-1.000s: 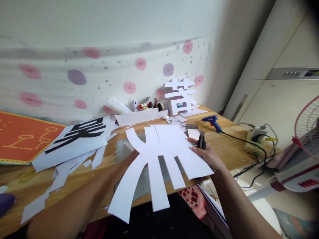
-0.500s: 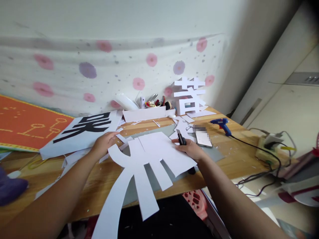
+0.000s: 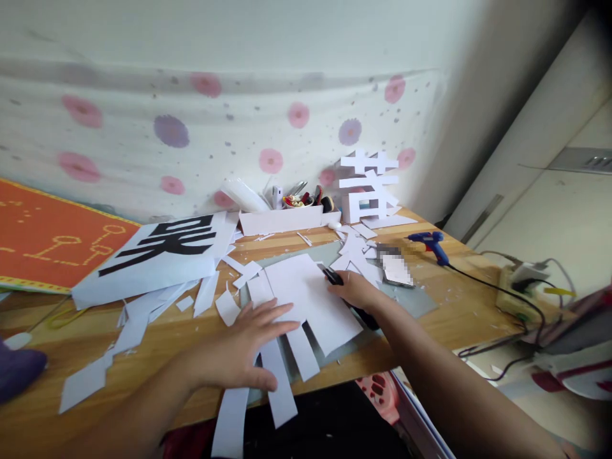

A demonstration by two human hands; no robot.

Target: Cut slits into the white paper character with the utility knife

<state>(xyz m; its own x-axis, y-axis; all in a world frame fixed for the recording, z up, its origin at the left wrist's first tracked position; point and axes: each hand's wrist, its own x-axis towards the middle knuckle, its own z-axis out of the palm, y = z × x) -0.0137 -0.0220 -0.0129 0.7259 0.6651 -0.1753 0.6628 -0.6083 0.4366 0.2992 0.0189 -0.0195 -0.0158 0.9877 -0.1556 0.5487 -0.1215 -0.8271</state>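
Note:
My left hand (image 3: 243,347) rests palm down with spread fingers on a white board cutout (image 3: 306,287). The cutout has several strips reaching toward me, some past the table edge; my left hand and forearm hide part of it. In my right hand (image 3: 356,292) is a black utility knife (image 3: 333,275), its blade end pointing up and left over the cutout. Under the cutout lies a grey cutting mat (image 3: 415,299). A dark object shows beneath my right hand; I cannot tell whether it belongs to the knife.
White scraps (image 3: 131,331) litter the wooden table (image 3: 459,312). A raised white character (image 3: 368,185) stands at the back, right of a white tool box (image 3: 282,221). A blue glue gun (image 3: 430,242), its cord trailing right, lies beyond a phone (image 3: 398,269). A printed sheet (image 3: 157,255) lies left.
My left hand has come from the cutout's far left edge onto its near part, fingers spreading. The cutout has turned and shifted slightly. The knife has tilted lower in my right hand.

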